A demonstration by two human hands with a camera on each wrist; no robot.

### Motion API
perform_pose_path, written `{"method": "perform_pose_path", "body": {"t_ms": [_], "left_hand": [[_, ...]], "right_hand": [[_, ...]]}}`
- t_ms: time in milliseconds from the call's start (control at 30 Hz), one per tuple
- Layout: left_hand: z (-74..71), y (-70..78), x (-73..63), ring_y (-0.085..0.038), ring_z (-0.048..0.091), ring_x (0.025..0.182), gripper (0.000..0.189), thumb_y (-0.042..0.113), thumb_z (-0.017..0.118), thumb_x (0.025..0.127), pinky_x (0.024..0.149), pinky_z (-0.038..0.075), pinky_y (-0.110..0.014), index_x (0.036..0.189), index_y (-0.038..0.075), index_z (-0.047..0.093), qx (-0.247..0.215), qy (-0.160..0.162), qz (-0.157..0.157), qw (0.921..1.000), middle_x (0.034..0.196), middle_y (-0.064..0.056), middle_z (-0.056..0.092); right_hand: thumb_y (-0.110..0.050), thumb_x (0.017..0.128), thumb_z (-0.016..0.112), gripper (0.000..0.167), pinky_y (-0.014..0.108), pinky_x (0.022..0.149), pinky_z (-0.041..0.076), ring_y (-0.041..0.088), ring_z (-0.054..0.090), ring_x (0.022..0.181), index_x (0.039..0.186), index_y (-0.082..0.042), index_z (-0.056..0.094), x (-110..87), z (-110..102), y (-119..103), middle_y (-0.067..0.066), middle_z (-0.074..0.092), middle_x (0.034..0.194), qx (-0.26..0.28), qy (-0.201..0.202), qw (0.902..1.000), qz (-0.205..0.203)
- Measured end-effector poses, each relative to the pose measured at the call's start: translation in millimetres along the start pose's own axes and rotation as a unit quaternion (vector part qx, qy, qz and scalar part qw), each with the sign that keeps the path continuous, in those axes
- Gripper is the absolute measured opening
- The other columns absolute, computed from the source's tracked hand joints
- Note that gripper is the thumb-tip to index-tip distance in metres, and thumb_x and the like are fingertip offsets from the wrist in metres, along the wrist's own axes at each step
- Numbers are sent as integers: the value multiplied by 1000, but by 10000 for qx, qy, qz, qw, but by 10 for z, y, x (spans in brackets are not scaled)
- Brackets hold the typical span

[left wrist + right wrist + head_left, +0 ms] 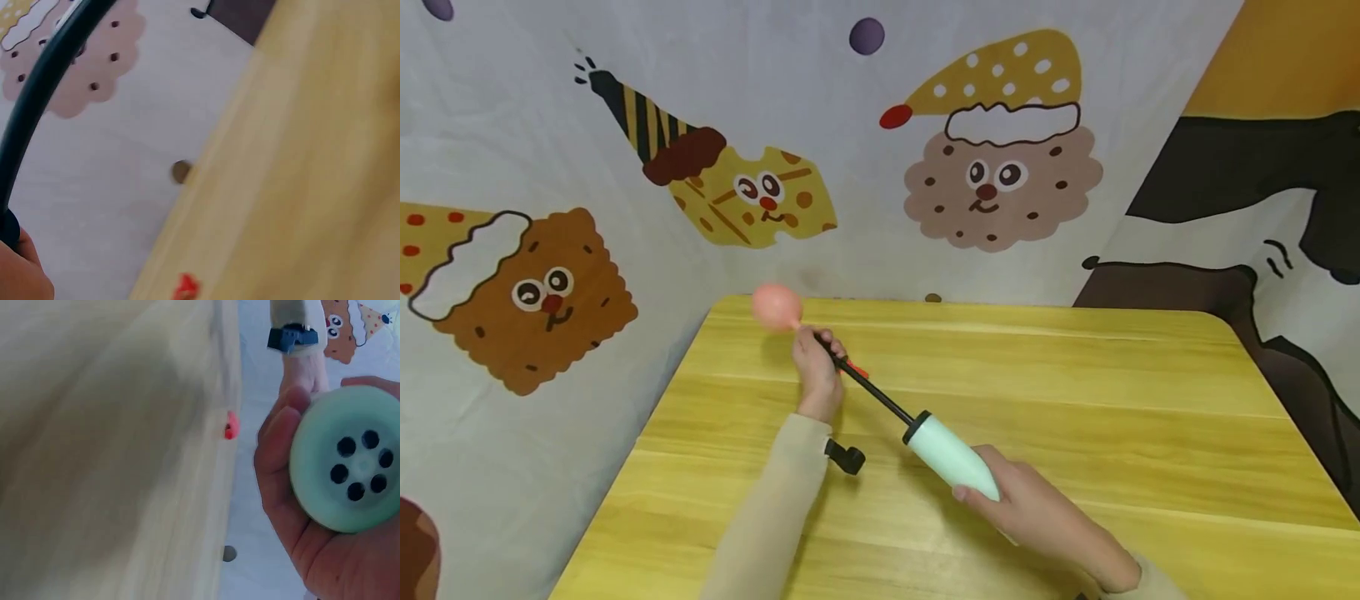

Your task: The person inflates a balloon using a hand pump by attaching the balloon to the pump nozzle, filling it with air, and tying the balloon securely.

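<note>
A mint-green hand balloon pump [951, 454] with a black rod [880, 395] slants across the middle of the head view. Around its green barrel curls my right hand [1041, 508]; the right wrist view faces the barrel's round end [364, 461], which has several dark holes. Farther off, my left hand [818, 375] grips the tip end of the pump, its fingers right at the balloon's neck. A small, partly inflated pink balloon [777, 307] sticks out beyond that hand. In the left wrist view the dark rod [44, 75] rises from the fingers [25, 275].
Beside my left hand, a small red piece [857, 369] lies on the wooden table [1075, 392]. Behind the table hangs a pale cloth [865, 100] printed with cartoon snacks. A black strap mount [847, 457] sits on the left sleeve's cuff.
</note>
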State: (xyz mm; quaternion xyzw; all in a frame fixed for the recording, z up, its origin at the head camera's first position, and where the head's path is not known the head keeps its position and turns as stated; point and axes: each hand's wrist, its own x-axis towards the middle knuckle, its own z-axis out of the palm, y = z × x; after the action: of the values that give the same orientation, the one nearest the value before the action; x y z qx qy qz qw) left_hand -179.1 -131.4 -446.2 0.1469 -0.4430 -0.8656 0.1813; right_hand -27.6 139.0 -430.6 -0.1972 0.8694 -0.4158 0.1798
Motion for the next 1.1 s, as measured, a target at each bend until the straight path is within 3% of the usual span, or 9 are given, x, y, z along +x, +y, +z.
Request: {"method": "perform_pose_path", "body": {"t_ms": [100,367,533,733,900,1000,1100], "left_hand": [[-26,-74,-91,-8,45,53,37,24,26,115,50,41,-20,88,10,46,126,-44,-126,9998,72,1,49],[166,-302,-454,-8,46,54,35,20,27,114,50,42,-19,89,8,48,232,-368,-438,9981,72,1,49],[203,-366,-557,-9,47,54,34,23,28,115,51,43,-20,91,9,47,467,-493,-601,9959,72,1,50],[177,-344,-423,-8,46,51,37,23,27,115,48,42,-20,87,10,48,350,-397,-376,9979,70,1,50],[61,-159,-175,-7,44,51,38,23,28,115,48,41,-19,85,11,49,-25,-124,-187,9997,70,3,49],[-57,-52,-63,-7,44,52,36,25,29,115,50,40,-19,86,11,47,-192,103,-35,9998,71,3,48],[-152,-9,-26,-8,44,54,37,30,28,116,53,41,-21,88,12,45,-231,213,66,9995,72,2,48]], "right_hand": [[-48,104,61,56,28,57,50,9,56,69,136,-4,52,16,33,14,-2,62,89,-109,-17,9999,-50],[-51,102,61,63,29,52,49,12,56,64,135,1,50,264,124,-80,2,59,84,-204,255,9994,64],[-50,99,65,65,31,47,50,14,57,59,134,4,51,393,133,-116,5,59,83,-77,415,9987,297],[-52,99,65,68,32,50,50,14,56,62,136,4,51,434,138,-112,4,59,81,-39,363,9987,366],[-49,95,72,70,32,52,51,15,58,65,139,1,50,303,32,-58,5,62,87,50,31,9998,168],[-45,89,80,73,33,58,52,15,61,73,142,-4,50,183,-37,14,4,65,96,-198,-101,9997,-46],[-38,87,82,67,33,65,50,12,60,82,140,-11,53,112,-67,75,0,68,102,-676,83,9974,-222]]}}
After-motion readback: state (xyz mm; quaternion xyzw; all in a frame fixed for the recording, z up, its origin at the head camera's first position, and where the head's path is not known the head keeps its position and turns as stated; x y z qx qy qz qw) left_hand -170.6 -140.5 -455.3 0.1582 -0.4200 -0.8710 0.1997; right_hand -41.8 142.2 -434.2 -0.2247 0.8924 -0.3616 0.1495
